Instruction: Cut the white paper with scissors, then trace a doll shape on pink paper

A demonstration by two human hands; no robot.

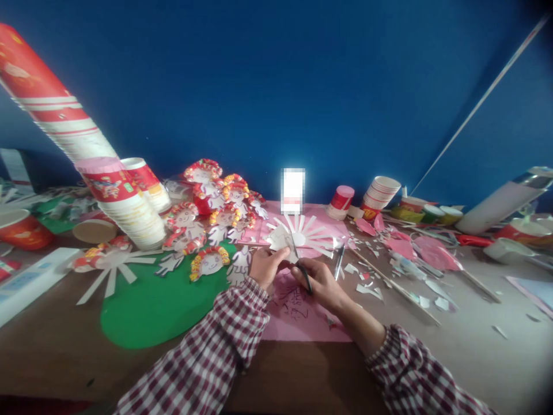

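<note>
My left hand [268, 266] pinches a small white paper piece [280, 237] above the pink sheet [283, 328]. Black-handled scissors [306, 278] are in my right hand [322, 282], their blades pointing up and away at the paper's right side. Beyond both hands, a cut paper cup [309, 235] lies with its white strips fanned out. Dark handwriting marks the pink sheet beneath my hands. A pen or knife [339, 260] rests just right of the fanned strips.
Paper dolls [210, 262] with red and yellow curled hair lie on a green sheet [151, 311] at the left. Tall stacked cups [125, 202] lean behind them. Paper scraps [369, 291], sticks [397, 288] and pink pieces [436, 252] cover the right side, near more stacked cups [380, 196].
</note>
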